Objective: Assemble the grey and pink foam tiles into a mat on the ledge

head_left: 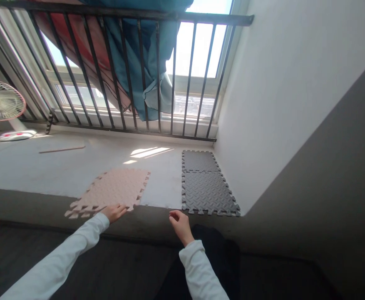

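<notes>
A pink foam puzzle mat (113, 189) lies on the pale floor, its near edge hanging over the step. My left hand (114, 212) rests on that near edge, fingers flat on the mat. My right hand (180, 224) hovers to the right of it with fingers loosely curled and nothing in them, near the step's edge. Two dark grey foam puzzle mats (205, 185) lie joined together along the white wall, to the right of my right hand.
A black metal railing (138, 71) runs across in front of the window, with blue and red cloth hanging on it. A white fan (1, 104) stands at far left. A thin wooden stick (62, 149) lies on the floor. The white wall (279, 104) closes the right side.
</notes>
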The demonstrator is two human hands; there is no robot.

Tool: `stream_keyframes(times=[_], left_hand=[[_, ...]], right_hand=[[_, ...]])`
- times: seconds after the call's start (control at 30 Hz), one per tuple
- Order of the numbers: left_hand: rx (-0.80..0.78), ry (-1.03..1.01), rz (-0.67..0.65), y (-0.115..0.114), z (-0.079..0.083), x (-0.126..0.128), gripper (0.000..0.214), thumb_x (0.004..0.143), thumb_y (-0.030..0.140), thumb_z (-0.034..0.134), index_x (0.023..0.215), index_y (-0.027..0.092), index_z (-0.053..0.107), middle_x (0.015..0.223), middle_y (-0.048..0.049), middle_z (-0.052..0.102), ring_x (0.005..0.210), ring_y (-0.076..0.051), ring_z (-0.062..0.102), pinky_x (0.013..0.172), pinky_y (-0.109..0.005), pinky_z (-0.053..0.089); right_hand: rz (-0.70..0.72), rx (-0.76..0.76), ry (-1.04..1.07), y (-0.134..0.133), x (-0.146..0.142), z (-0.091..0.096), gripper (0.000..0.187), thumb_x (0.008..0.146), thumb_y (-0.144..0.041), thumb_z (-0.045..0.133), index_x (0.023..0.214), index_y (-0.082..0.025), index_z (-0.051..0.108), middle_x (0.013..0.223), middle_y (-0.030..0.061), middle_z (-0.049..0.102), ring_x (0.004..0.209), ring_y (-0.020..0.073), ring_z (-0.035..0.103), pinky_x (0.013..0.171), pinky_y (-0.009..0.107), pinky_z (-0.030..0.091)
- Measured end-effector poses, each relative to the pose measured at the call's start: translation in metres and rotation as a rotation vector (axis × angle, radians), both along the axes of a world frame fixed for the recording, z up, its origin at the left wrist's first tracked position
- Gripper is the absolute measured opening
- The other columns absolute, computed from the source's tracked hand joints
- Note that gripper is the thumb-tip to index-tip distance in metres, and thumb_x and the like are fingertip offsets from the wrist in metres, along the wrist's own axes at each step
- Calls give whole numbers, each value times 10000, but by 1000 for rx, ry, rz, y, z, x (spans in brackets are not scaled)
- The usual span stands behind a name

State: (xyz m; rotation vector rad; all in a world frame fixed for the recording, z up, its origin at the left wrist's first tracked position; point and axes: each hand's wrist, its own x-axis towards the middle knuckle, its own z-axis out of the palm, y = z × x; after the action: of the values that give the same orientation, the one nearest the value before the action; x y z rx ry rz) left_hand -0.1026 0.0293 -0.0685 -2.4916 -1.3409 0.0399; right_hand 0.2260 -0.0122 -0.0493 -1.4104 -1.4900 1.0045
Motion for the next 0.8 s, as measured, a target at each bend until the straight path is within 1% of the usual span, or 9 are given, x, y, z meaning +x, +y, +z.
stream_keyframes(times=[0.07, 0.17, 0.23, 0.33, 0.4, 0.47, 0.6, 0.7, 0.8], left_hand=[[-36, 30, 34, -4, 0, -9, 218, 799, 146, 399, 876, 212, 592, 883, -64, 593, 741, -129, 519, 671, -249, 441], [-82, 43, 107, -4, 4, -3, 256, 791, 141, 387, 919, 233, 589, 928, -68, 591, 796, -142, 535, 699, -259, 444], [-122, 48, 178, -3, 9, 10, 291, 788, 129, 368, 940, 250, 585, 954, -67, 589, 824, -149, 545, 718, -271, 441], [-217, 110, 318, -1, 22, 36, 345, 777, 98, 332, 967, 251, 575, 984, -71, 588, 845, -165, 566, 728, -306, 436], [-280, 153, 388, -1, 33, 52, 339, 757, 110, 358, 996, 237, 562, 1013, -83, 580, 867, -191, 576, 733, -337, 436], [-305, 161, 411, -4, 44, 64, 324, 742, 151, 392, 1016, 215, 552, 1024, -100, 573, 896, -221, 576, 742, -364, 434], [-309, 92, 444, -12, 56, 78, 328, 791, 214, 329, 1049, 197, 531, 1023, -105, 573, 864, -235, 592, 723, -380, 442], [-348, 18, 482, -17, 59, 84, 327, 796, 214, 331, 1065, 214, 518, 1048, -92, 564, 874, -225, 593, 706, -363, 455], [-335, -33, 473, -20, 60, 87, 335, 785, 195, 345, 1074, 222, 513, 1044, -89, 564, 887, -221, 587, 715, -363, 460]], right_hand=[[2, -1, -4, 2, -2, 1, 236, 661, -186, 482, 822, -154, 651, 790, 47, 671, 750, 161, 607, 713, 257, 453], [-43, 7, -141, 4, 0, 5, 242, 676, -158, 469, 843, -161, 645, 824, 47, 660, 764, 154, 593, 725, 252, 436], [-108, 23, -344, 5, 6, 8, 252, 689, -140, 464, 871, -170, 635, 894, 58, 641, 824, 163, 572, 756, 267, 412], [-218, 43, -727, 7, 19, 11, 285, 680, -113, 485, 924, -189, 611, 1043, 86, 578, 955, 209, 511, 793, 320, 363], [-282, 26, -934, 9, 28, 12, 307, 672, -84, 487, 943, -184, 592, 1063, 107, 553, 976, 230, 485, 793, 347, 335], [-313, -10, -1063, 13, 35, 13, 308, 682, -57, 468, 947, -170, 578, 1020, 117, 555, 952, 229, 484, 789, 359, 315], [-283, -25, -1167, 21, 45, 14, 301, 712, -27, 425, 935, -171, 567, 987, 109, 563, 933, 220, 483, 799, 374, 283], [-249, 0, -1180, 24, 46, 15, 296, 724, -28, 417, 925, -184, 568, 972, 104, 570, 924, 212, 487, 805, 384, 264], [-235, 54, -1170, 22, 44, 19, 241, 733, -70, 444, 895, -194, 573, 937, 91, 580, 896, 210, 493, 819, 399, 244]])
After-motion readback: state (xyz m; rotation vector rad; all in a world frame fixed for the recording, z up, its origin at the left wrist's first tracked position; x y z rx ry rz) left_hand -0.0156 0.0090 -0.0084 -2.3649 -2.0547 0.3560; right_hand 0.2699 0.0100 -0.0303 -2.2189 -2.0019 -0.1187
